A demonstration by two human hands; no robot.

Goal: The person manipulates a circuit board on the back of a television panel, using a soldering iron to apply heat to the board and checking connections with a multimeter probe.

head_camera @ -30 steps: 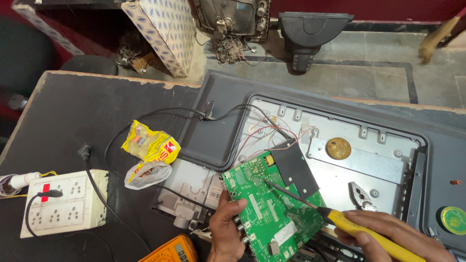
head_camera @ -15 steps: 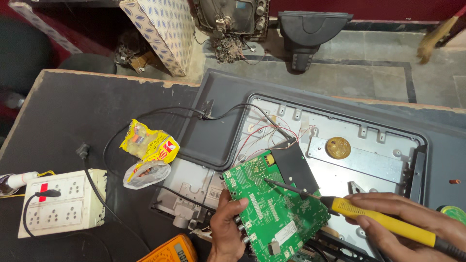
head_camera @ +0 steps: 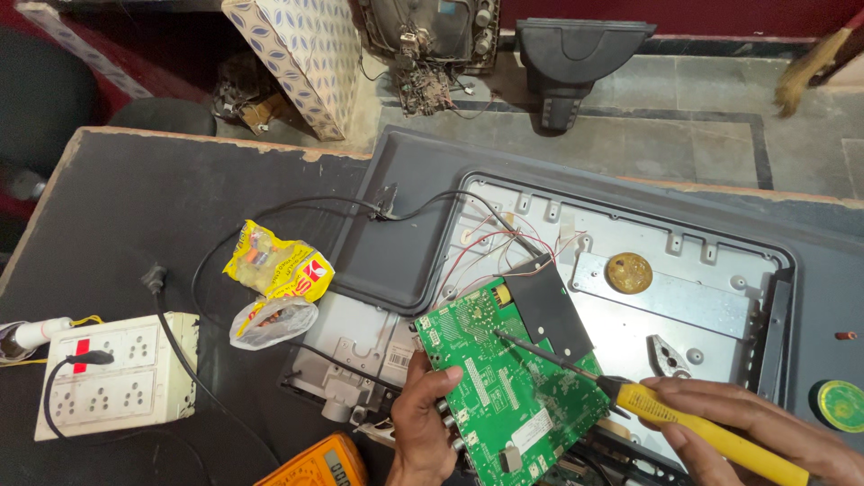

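- Head view: left hand [head_camera: 423, 423] closed on the near-left edge of a green circuit board [head_camera: 513, 378], tilting it up over the opened grey television back panel [head_camera: 684, 297] at the counter's [head_camera: 135, 216] right side.
- Right hand [head_camera: 747, 427] wrapped around a yellow-handled soldering iron [head_camera: 693, 423]; its dark tip rests on the board near the black heat-sink plate [head_camera: 547, 310].
- Step in hand, as judged: touching a joint on the board; the next move calls for a steady tip and a firmly held board.
- Orange multimeter [head_camera: 315, 463] at the counter's near edge.
- Yellow crumpled packet with red label [head_camera: 279, 267] and clear bag [head_camera: 270, 319], mid-counter.
- White socket box [head_camera: 117, 373], near-left edge.
- Green tape roll [head_camera: 841, 405], right edge.
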